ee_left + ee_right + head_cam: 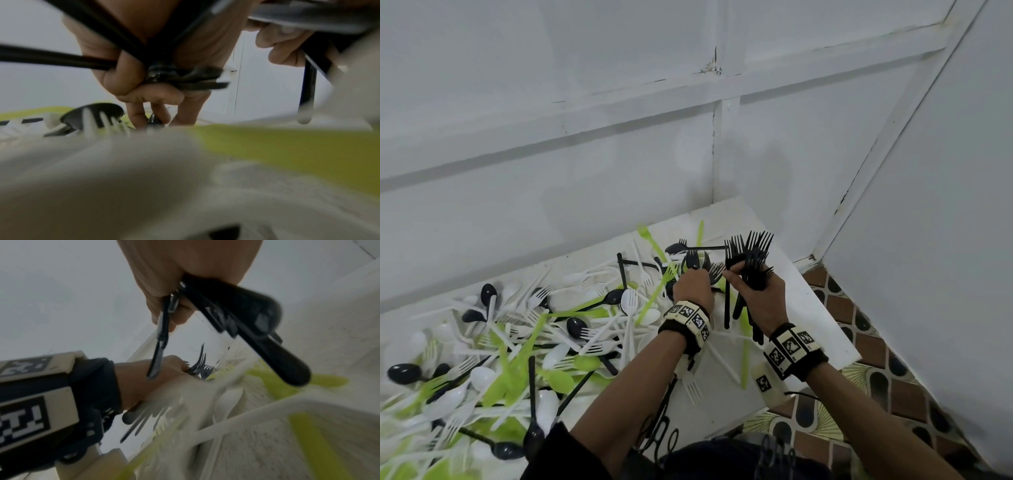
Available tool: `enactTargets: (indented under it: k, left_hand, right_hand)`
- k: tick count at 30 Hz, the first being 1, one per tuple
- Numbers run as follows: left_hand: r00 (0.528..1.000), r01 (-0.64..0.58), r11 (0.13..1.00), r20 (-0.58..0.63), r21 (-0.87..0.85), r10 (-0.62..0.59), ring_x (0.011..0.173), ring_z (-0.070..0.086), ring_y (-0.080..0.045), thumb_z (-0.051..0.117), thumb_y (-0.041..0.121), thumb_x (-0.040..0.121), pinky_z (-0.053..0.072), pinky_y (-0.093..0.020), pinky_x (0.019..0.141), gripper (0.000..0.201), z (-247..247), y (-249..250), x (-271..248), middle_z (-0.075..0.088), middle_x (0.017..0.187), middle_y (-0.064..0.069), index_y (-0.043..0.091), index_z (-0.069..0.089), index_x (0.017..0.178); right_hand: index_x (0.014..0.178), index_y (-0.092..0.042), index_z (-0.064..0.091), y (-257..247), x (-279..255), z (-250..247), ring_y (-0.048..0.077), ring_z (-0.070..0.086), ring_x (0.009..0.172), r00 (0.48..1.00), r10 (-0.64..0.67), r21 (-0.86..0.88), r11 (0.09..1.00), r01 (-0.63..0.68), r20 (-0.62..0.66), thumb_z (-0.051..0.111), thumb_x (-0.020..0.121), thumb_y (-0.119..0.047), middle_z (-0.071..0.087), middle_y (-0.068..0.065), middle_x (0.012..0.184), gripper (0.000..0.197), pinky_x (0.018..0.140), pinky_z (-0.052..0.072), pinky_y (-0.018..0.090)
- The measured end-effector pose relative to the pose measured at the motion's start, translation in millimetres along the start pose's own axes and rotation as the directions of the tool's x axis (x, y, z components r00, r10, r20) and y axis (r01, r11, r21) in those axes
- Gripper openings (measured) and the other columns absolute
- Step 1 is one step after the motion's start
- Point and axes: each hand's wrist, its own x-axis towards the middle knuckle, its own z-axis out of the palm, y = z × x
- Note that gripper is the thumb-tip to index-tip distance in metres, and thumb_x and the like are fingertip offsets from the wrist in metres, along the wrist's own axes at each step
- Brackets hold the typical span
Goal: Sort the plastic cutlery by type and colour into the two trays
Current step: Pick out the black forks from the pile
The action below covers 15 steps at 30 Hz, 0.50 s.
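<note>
Surroundings: a white counter [822,318] set into the corner of white panelled walls [551,120]; to the right, a floor of patterned brown, black and cream tiles [866,346].
Cutlery pile: a loose heap of plastic cutlery [524,342] covers the left and middle of the counter, white forks, white spoons, lime-green pieces and black spoons lying crossed over one another at all angles.
In the way: white and green handles lie under and around both wrists; a lime-green fork [650,240] and a black spoon [678,247] lie just beyond the hands.
Right hand: the right hand [763,301] holds a bundle of black forks [748,253], fingers curled round the handles, tines fanned upward, handle ends hanging below the palm.
Left hand: the left hand [693,286] reaches down into the pile, its fingers [141,95] curled round a few more black forks [700,262], handles splayed across the palm in the left wrist view.
Wrists: each carries a black strap with cream blocks bearing black-and-white square markers [690,315].
Materials: thin glossy moulded plastic, slim flat handles, oval spoon bowls, four-tined fork heads.
Blur: both wrist views are soft up close.
</note>
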Motion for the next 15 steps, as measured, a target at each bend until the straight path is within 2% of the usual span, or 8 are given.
enactTargets:
  k: [2, 4, 6, 9, 10, 13, 15]
  left_hand:
    - [1.000, 0.017, 0.999, 0.000, -0.035, -0.017, 0.111, 0.063, -0.034, 0.058, 0.012, 0.095, 0.051, -0.041, 0.083, 0.014, 1, -2, 0, 0.063, 0.117, -0.014, 0.009, 0.061, 0.108]
    - [0.999, 0.038, 0.995, -0.012, -0.092, -0.039, 0.107, 0.064, -0.034, 0.061, 0.016, 0.093, 0.052, -0.042, 0.081, 0.012, 2, -3, 0, 0.065, 0.112, -0.013, 0.010, 0.061, 0.104]
    - [0.998, 0.054, 0.988, -0.030, -0.143, -0.059, 0.102, 0.065, -0.034, 0.063, 0.020, 0.092, 0.052, -0.040, 0.076, 0.014, 2, -6, 2, 0.067, 0.108, -0.013, 0.010, 0.061, 0.101]
    - [0.996, 0.084, 0.973, -0.021, -0.215, -0.090, 0.098, 0.067, -0.034, 0.064, 0.021, 0.090, 0.050, -0.036, 0.070, 0.015, -4, -14, 4, 0.067, 0.105, -0.012, 0.009, 0.061, 0.100]
    - [0.995, 0.093, 0.963, -0.016, -0.252, -0.100, 0.099, 0.066, -0.034, 0.064, 0.021, 0.090, 0.048, -0.035, 0.068, 0.015, -6, -17, 5, 0.067, 0.104, -0.012, 0.009, 0.062, 0.099]
    - [0.991, 0.119, 0.928, -0.020, -0.353, -0.134, 0.103, 0.065, -0.036, 0.065, 0.022, 0.089, 0.048, -0.036, 0.073, 0.018, -10, -27, 7, 0.067, 0.106, -0.014, 0.009, 0.065, 0.101]
    - [0.992, 0.095, 0.905, -0.036, -0.415, -0.121, 0.102, 0.065, -0.037, 0.065, 0.025, 0.089, 0.050, -0.037, 0.076, 0.015, -12, -35, 9, 0.069, 0.104, -0.014, 0.012, 0.064, 0.095]
  right_hand:
    - [0.083, -0.022, 0.074, 4, 1, 1, 0.019, 0.070, 0.079, 1.000, 0.004, -0.008, 1.000, -0.004, -0.005, 0.084, 0.082, -0.013, 0.076, -0.004, 0.085, 0.014, 0.081, 0.057, 0.034]
    - [0.084, -0.021, 0.074, 6, 1, 0, 0.026, 0.071, 0.083, 1.000, 0.014, 0.002, 1.000, -0.014, 0.003, 0.084, 0.083, -0.014, 0.076, 0.000, 0.086, 0.012, 0.084, 0.057, 0.036]
    - [0.086, -0.014, 0.074, 5, 1, 0, 0.022, 0.071, 0.080, 1.000, 0.027, 0.023, 0.999, -0.027, 0.010, 0.084, 0.083, -0.012, 0.075, 0.002, 0.086, 0.010, 0.081, 0.058, 0.031]
    - [0.097, 0.005, 0.069, 1, 0, 0, 0.004, 0.069, 0.068, 0.998, 0.054, 0.081, 0.995, -0.056, 0.025, 0.076, 0.088, -0.002, 0.071, 0.006, 0.090, 0.013, 0.069, 0.054, 0.017]
    - [0.099, 0.006, 0.068, 1, 1, -1, 0.005, 0.070, 0.066, 0.997, 0.073, 0.094, 0.993, -0.076, 0.035, 0.074, 0.089, -0.001, 0.071, 0.008, 0.092, 0.013, 0.067, 0.054, 0.018]
    - [0.100, -0.006, 0.070, 9, 3, -5, 0.028, 0.074, 0.067, 0.986, 0.155, 0.076, 0.984, -0.159, 0.057, 0.074, 0.092, -0.010, 0.073, 0.012, 0.102, 0.009, 0.066, 0.058, 0.030]
    - [0.099, -0.012, 0.070, 16, 4, -6, 0.036, 0.073, 0.066, 0.979, 0.191, 0.044, 0.980, -0.194, 0.066, 0.072, 0.094, -0.014, 0.073, 0.013, 0.103, 0.006, 0.061, 0.056, 0.033]
